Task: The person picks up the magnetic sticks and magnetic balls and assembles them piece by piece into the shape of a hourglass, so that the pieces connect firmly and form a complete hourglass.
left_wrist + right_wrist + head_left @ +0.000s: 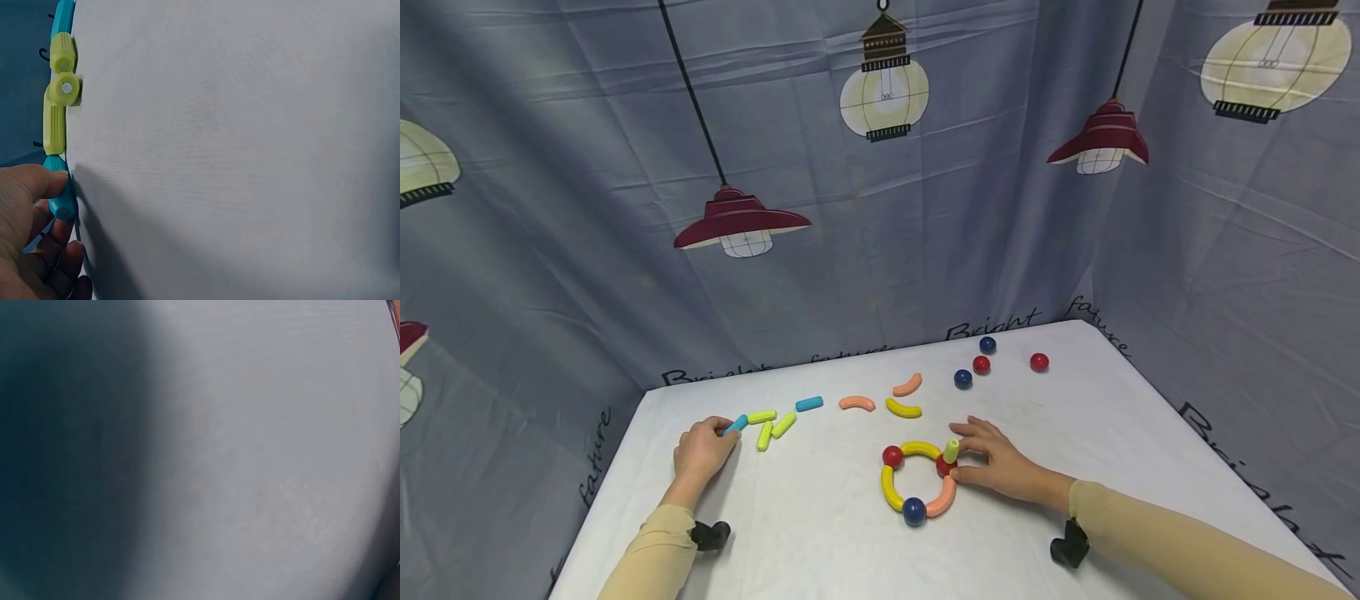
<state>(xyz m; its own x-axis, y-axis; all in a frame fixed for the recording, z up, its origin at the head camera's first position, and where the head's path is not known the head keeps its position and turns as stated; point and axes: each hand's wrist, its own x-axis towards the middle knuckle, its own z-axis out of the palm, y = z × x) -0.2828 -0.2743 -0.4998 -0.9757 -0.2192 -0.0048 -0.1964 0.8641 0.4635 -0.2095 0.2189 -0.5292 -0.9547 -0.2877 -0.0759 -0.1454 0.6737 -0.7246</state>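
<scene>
My left hand point(703, 450) pinches a blue ribbed rod point(62, 201) between thumb and fingers at the table's left side. Close beside it lie several yellow-green rods point(762, 416) and another blue rod point(809, 403). My right hand point(1003, 467) is at a ring of balls and curved pieces, thumb and fingertips next to a red ball point(943, 468). A yellow-green rod point(951, 451) stands upright on that ball. Whether these fingers grip the ball or only touch it is unclear. Yellow arcs point(891, 490), a salmon arc point(942, 500), a blue ball point(914, 512) and another red ball point(892, 456) complete the ring's outline.
Behind the ring lie loose salmon arcs point(857, 403) and a yellow arc point(903, 409). Loose blue balls point(963, 379) and red balls point(1039, 362) are farther back on the right. A grey lamp-print curtain point(880, 292) hangs behind the white table point(805, 533).
</scene>
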